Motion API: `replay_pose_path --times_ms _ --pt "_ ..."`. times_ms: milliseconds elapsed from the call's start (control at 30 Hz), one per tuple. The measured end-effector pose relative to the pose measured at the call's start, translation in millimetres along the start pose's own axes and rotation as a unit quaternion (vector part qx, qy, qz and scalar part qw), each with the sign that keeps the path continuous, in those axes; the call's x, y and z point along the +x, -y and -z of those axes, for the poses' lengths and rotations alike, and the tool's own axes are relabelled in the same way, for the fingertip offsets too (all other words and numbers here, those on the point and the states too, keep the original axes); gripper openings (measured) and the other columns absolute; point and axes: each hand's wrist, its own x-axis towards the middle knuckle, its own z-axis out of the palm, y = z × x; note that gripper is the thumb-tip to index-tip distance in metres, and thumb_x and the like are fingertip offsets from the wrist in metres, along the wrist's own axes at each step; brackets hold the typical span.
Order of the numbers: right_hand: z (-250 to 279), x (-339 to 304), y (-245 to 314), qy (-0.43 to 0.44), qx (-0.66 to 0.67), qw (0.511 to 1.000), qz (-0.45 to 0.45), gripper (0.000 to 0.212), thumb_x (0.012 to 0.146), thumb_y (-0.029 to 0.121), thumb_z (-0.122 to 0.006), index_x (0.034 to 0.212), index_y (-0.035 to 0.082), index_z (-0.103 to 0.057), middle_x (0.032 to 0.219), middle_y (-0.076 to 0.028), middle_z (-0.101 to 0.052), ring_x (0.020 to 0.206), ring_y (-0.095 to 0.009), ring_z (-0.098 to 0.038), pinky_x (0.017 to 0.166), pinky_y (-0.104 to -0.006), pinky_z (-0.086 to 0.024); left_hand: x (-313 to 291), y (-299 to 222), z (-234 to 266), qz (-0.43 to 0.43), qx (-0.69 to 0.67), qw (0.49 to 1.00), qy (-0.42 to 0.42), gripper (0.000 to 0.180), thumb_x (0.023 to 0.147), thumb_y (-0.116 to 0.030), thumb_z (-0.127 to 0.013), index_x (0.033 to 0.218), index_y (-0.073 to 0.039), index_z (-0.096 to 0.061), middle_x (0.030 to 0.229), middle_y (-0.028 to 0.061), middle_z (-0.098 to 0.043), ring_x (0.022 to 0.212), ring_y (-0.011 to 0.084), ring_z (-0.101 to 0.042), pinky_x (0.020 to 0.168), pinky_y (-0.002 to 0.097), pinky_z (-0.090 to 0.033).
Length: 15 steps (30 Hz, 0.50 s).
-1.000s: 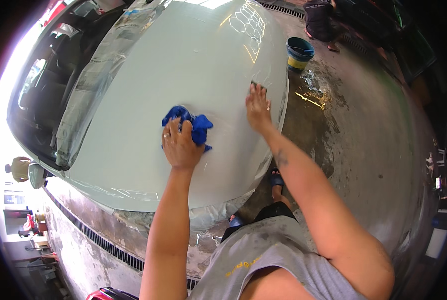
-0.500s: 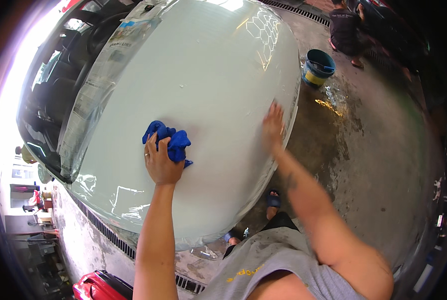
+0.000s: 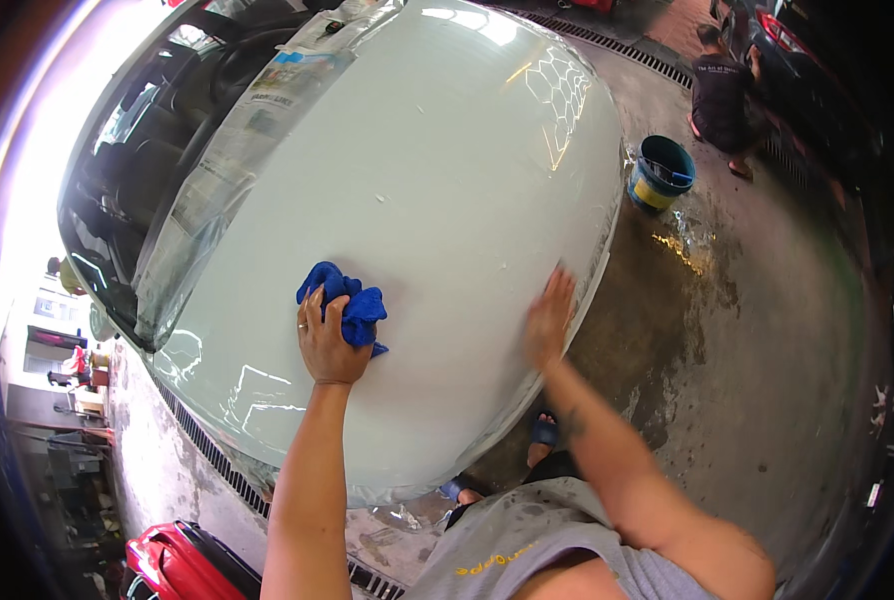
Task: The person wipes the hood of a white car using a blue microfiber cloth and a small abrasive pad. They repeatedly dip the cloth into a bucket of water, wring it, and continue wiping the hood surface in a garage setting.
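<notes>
Left hand: I clutch blue cloth, left of centre
Right hand: blurred, right of centre; grip, I can't tell
Pale hood: under both

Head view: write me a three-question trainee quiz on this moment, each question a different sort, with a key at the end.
1. Which hand is on the blue cloth?
2. True or false: a bucket stands on the floor, to the right of the car hood in the picture.
3. What lies along the hood's left edge in the picture?
A) carpet
B) newspaper
C) a wooden board

Key:
1. The left hand.
2. True.
3. B.
</notes>
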Motion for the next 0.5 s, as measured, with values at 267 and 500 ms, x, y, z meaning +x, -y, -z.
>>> replay_pose_path --times_ms 267,500 --pt "16.3 -75.4 32.5 0.063 0.046 0.996 -0.035 0.065 0.116 0.038 -0.028 0.172 0.012 -0.008 0.179 -0.017 -0.001 0.165 -0.038 0.001 0.128 -0.0637 -0.004 1.3 1.4 4.0 -0.012 0.01 1.0 -0.015 0.048 0.078 -0.025 -0.084 0.12 -0.015 -0.064 0.137 0.0179 -0.057 0.131 0.0436 -0.053 0.112 0.056 -0.044" --pt "142.7 89.1 50.1 0.005 0.177 0.95 -0.258 0.061 0.115 0.045 -0.036 0.168 0.015 -0.03 0.169 -0.011 -0.036 0.151 -0.026 -0.037 0.122 -0.0521 -0.029 -3.5 0.5 12.2 0.034 -0.02 0.999 -0.012 0.07 0.077 -0.032 -0.085 0.143 -0.031 -0.061 0.165 0.0149 -0.041 0.151 0.0416 -0.04 0.121 0.0587 -0.034"
